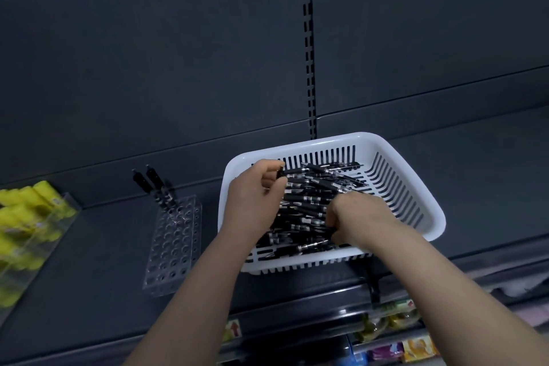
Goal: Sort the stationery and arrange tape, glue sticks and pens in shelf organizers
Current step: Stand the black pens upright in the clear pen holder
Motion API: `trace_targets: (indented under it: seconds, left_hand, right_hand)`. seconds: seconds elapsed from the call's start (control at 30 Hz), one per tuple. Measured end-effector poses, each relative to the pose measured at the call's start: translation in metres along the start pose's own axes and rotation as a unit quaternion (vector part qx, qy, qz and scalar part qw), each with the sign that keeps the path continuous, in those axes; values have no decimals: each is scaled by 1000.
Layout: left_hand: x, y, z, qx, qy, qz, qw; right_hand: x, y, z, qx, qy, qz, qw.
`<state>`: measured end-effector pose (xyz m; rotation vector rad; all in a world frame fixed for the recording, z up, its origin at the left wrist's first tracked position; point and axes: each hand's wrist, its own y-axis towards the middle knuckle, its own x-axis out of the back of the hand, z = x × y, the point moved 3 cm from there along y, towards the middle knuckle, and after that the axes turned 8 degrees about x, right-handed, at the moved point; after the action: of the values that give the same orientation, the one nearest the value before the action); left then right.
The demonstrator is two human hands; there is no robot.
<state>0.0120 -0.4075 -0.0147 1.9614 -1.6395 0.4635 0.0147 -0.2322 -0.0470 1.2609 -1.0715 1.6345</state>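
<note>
Yellow packs (26, 211) are lying at the shelf's (104, 291) left edge. Two pens (154, 184) are standing in a clear rack (173, 246). Over the white basket (427, 217), the left hand (255, 199) is pinching a pen (300, 171). The right hand (353, 214) is curling into the pile (306, 208), grip unclear.

One basket (326, 140) — two upright pens (155, 178)

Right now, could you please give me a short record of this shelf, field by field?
basket: white, slotted, on the shelf, holding a pile of black pens
left hand: pinches one pen at the pile's back left
right hand: curled round pens in the pile
holder: clear, holed, left of basket; two pens stand at its back
yellow items: blurred, in a clear organizer, far left
</note>
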Motion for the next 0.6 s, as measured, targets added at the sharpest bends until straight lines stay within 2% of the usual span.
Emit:
trace_targets:
  seconds: [0.07,0.13,0.2,0.3,0.4,0.5,0.6]
  left_hand:
    - [11,-2,5,3,-52,-32,998]
    - [29,0,7,4,-103,-79,992]
    - [50,5,9,19,-159,-118,980]
    - [83,14,16,31,-217,-164,962]
    - [121,21,28,3,-170,-230,958]
    - [153,27,41,-30,-73,-263,962]
    - [168,39,58,-33,-10,-252,967]
  right_hand:
    - [4,-2,-1,-4,39,-34,999]
    - [14,-3,-1,-5,152,-91,984]
    - [29,0,4,6,259,-173,950]
    - [51,11,28,50,335,-293,894]
    - [64,24,59,102,353,-365,855]
    - [63,41,89,115,401,-381,825]
    - [57,60,120,125,408,-368,826]
